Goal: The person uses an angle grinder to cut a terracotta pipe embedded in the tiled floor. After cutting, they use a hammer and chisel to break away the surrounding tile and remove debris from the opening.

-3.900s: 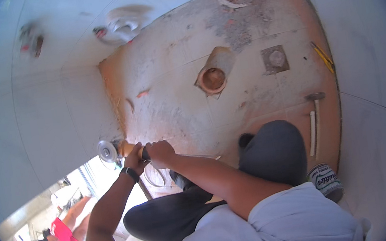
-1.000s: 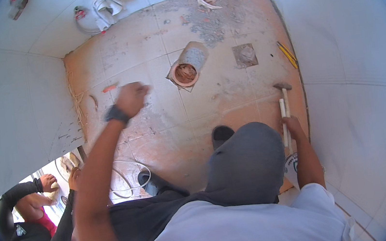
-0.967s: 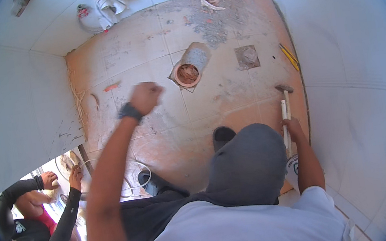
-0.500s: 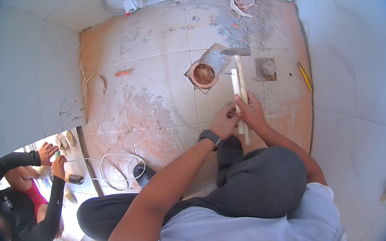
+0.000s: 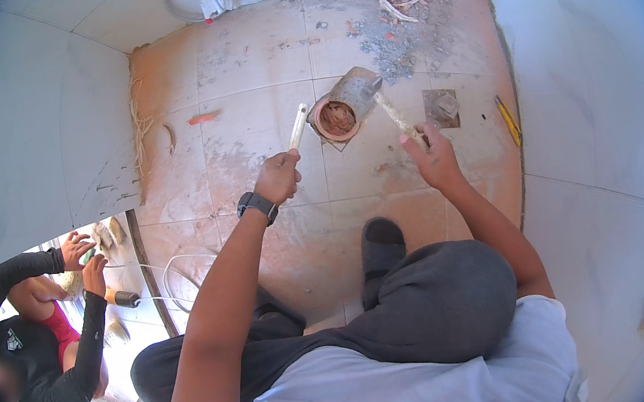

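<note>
My left hand point(image 5: 277, 178), a watch on its wrist, is closed around a short pale stick point(image 5: 298, 128) with a dark spot near its upper end. In my right hand point(image 5: 432, 158) is the pale handle of a hammer point(image 5: 399, 115). The hammer's head is blurred and hard to tell from the pipe beside it. Between the two tools, a grey-coated pipe point(image 5: 360, 88) with an orange rim stands out of a cut in the floor tiles. Brownish debris point(image 5: 337, 120) shows inside its mouth. The stick is left of the pipe, apart from it.
A square drain opening point(image 5: 442, 109) and a yellow cutter point(image 5: 508, 121) are on the right. Rubble point(image 5: 391, 49) and a broken ring point(image 5: 398, 5) lie at the back. On the left, another person point(image 5: 39, 336) handles something near a corded orange tool point(image 5: 122, 297). A white cord point(image 5: 177, 273) crosses the floor.
My hands have moved apart: the left went left with the stick, the right slightly right with the hammer, which has tilted toward the pipe. My left foot has shifted back to the right.
</note>
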Action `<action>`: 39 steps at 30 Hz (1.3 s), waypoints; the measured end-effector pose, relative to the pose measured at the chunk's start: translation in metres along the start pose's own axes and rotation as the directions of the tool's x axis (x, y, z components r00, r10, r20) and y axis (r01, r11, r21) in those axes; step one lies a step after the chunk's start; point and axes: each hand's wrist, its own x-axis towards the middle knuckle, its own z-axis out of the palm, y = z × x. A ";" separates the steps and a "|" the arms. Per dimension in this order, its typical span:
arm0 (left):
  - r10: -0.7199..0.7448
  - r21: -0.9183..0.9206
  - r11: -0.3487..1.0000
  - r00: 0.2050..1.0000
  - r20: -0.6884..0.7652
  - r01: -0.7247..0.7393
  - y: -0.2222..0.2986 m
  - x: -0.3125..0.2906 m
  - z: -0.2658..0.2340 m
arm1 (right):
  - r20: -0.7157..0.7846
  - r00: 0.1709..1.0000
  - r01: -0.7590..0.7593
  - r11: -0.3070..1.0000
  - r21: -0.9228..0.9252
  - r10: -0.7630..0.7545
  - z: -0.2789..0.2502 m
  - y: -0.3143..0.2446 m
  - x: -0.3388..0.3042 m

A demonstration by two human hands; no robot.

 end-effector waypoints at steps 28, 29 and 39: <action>0.119 0.886 0.420 0.980 0.161 -0.197 0.094 0.019 0.034 | 0.137 0.990 0.025 0.963 -0.269 0.013 0.012 0.003 0.055; 0.119 0.889 0.408 0.978 0.172 -0.206 0.095 0.021 0.036 | 0.212 0.977 0.043 0.943 -0.330 0.030 0.012 0.001 0.058; 0.126 0.913 0.209 0.935 0.330 -0.351 0.091 0.040 0.030 | 0.341 0.939 0.096 0.914 -0.393 0.047 0.015 -0.005 0.064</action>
